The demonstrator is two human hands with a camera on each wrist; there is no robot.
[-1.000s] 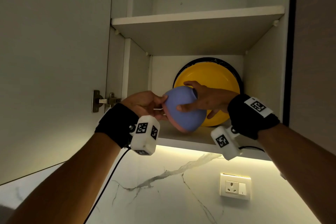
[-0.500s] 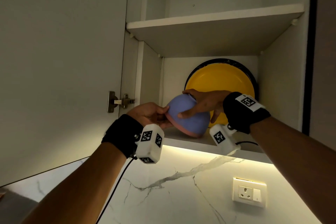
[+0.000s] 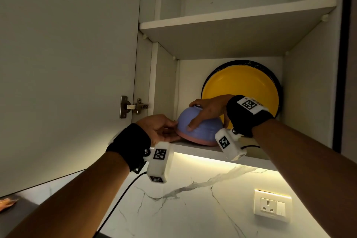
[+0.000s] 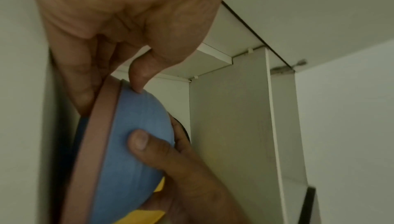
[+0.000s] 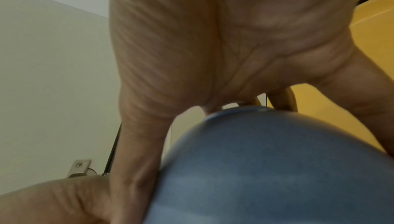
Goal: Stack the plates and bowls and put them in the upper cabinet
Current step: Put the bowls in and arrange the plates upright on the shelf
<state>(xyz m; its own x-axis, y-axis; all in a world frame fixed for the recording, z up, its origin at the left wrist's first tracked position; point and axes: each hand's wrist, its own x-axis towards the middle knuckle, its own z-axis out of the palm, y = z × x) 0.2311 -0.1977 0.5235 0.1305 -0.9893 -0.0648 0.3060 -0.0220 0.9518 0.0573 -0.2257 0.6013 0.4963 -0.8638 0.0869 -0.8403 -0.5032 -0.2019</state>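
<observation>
Both hands (image 3: pixel 160 129) (image 3: pixel 207 111) grip bowl (image 3: pixel 202 129) (rim down) at shelf edge (image 3: pixel 193 149).

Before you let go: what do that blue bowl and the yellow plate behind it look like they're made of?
Blue bowl: looks like matte-glazed ceramic or stoneware, with faint turning lines and a bare-looking terracotta-pink rim band; melamine can't be ruled out. Yellow plate: smooth, evenly coloured, soft sheen, likely melamine or glazed ceramic. It leans on a dark-rimmed plate, material unclear.

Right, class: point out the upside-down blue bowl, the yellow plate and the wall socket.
blue bowl (image 3: pixel 201 127): head view, on its outer wall.
yellow plate (image 3: pixel 241 85): head view, on its face.
wall socket (image 3: pixel 272 206): head view, on its white faceplate.
</observation>
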